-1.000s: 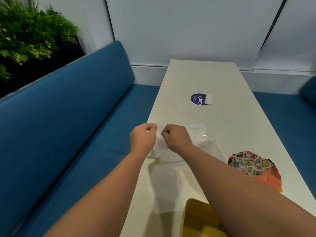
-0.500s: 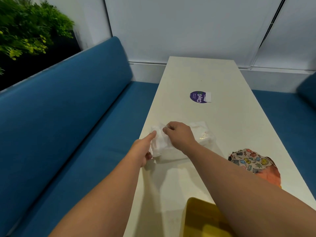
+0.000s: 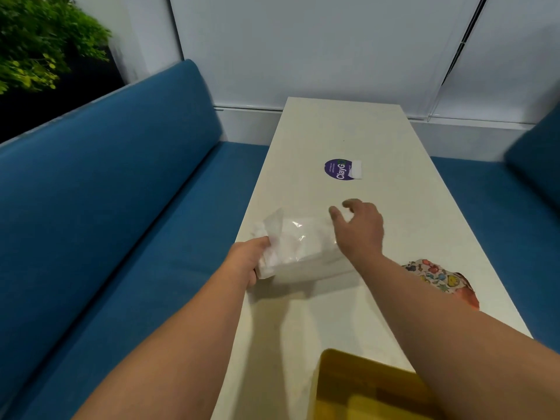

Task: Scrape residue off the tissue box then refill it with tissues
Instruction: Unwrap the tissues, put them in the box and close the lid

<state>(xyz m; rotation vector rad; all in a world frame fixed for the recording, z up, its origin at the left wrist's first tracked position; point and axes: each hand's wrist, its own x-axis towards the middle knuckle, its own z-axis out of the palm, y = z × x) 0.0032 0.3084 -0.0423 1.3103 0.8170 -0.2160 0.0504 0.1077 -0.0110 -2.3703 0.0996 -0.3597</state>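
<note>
Head view, purple sticker [image 3: 338, 169] reading "ClayG"

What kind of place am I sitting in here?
Probably a café or office lounge booth: blue cushioned bench seating runs along both sides of a long white table, which carries a round purple branded sticker, with a leafy plant behind the backrest.

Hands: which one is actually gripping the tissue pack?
The left hand: it grips the tissue pack by its near-left end. The right hand hovers over the far end, fingers spread.
</note>
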